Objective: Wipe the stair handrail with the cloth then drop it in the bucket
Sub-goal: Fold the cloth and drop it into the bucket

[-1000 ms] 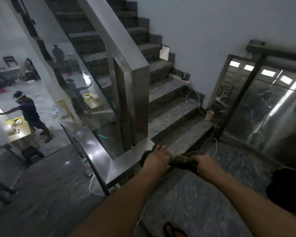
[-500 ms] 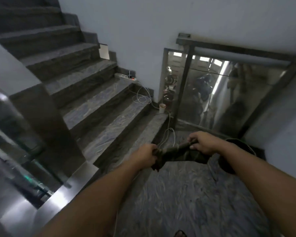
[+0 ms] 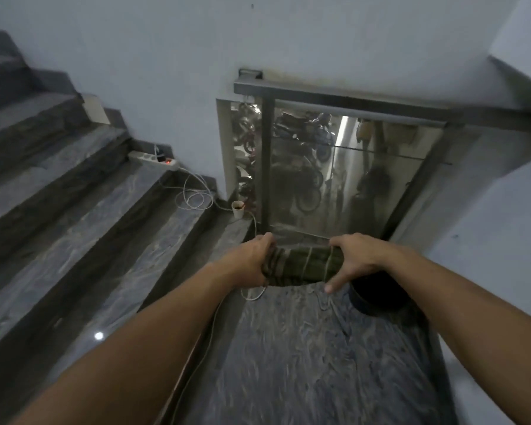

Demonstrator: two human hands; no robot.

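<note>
A dark green striped cloth (image 3: pixel 304 266) is stretched between both hands above the landing floor. My left hand (image 3: pixel 253 260) grips its left end and my right hand (image 3: pixel 354 256) grips its right end, some fingers spread. A dark bucket (image 3: pixel 380 294) stands on the floor just right of and below the cloth, partly hidden by my right wrist. A metal handrail (image 3: pixel 334 101) with a glass panel runs along the far wall ahead.
Grey marble stairs (image 3: pixel 74 210) rise on the left. A power strip (image 3: pixel 154 159) and white cables (image 3: pixel 193 197) lie on the steps. A paper cup (image 3: pixel 237 208) stands by the glass panel's post. The wall (image 3: pixel 488 240) closes in on the right.
The view has swung right, away from the stair rail on the left. Both hands carried the cloth off that rail and toward the bucket, and the cloth is now stretched wider.
</note>
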